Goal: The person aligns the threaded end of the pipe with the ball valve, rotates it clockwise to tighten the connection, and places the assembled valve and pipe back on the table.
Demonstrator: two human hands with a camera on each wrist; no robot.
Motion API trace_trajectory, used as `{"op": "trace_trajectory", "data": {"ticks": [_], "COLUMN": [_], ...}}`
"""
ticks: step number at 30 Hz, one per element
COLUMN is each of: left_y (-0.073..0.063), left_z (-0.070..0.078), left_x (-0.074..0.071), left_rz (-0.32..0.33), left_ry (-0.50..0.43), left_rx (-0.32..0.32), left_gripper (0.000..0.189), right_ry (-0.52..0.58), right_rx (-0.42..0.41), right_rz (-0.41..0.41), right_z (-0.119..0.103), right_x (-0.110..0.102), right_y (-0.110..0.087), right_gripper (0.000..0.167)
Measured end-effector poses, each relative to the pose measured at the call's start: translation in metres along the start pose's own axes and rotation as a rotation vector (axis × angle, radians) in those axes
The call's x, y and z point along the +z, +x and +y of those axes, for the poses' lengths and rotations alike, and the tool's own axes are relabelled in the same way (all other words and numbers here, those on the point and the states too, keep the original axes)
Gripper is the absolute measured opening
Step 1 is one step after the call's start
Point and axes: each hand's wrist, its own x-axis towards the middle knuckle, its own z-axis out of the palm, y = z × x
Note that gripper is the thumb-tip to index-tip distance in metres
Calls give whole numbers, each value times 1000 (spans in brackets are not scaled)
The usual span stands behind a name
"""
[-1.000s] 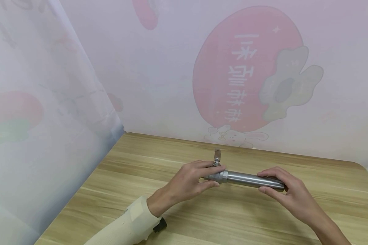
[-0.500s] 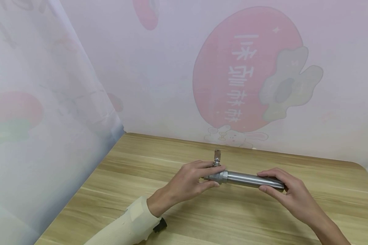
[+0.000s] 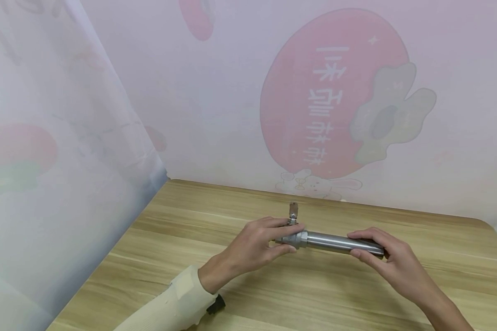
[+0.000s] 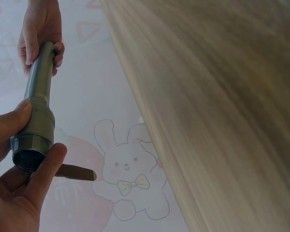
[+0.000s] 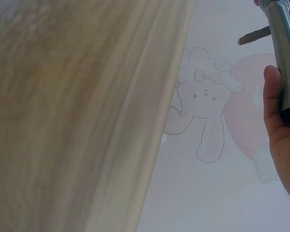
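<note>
A ball valve (image 3: 291, 240) with a threaded open end is joined to a smooth steel pipe (image 3: 333, 242). My left hand (image 3: 258, 243) grips the valve body, thumb on the near side and fingers over the far side. The valve's flat handle (image 3: 293, 210) sticks out away from me; in the left wrist view the handle (image 4: 76, 172) shows below the threaded mouth. At the pipe's other end, my right hand (image 3: 391, 262) holds it between thumb and fingers. Part of the pipe (image 5: 284, 58) and the right thumb (image 5: 272, 94) appear in the right wrist view.
Beneath both hands is a wood-grain table (image 3: 170, 239). A printed curtain (image 3: 215, 115) hangs behind its far edge, and another curtain (image 3: 66, 161) hangs along the left. A small black object (image 3: 216, 304) sits at the left sleeve cuff (image 3: 190, 289).
</note>
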Motion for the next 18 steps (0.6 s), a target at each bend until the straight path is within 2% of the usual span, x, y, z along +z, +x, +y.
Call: {"op": "trace_trajectory", "data": {"ticks": [8, 13, 18], "left_y": [0, 0, -1], "left_z": [0, 0, 0], "left_x": [0, 0, 1], "left_rz": [-1, 0, -5], "left_ry": [-3, -2, -14], "left_rx": [-3, -4, -10], "left_gripper": [53, 53, 53], "right_ry": [16, 9, 2], "right_rx": [0, 42, 34], "right_rz": [-11, -12, -2], "right_z": [0, -1, -3], "right_x": [0, -1, -1], "right_y": [-1, -1, 0], "right_gripper": [41, 37, 41]}}
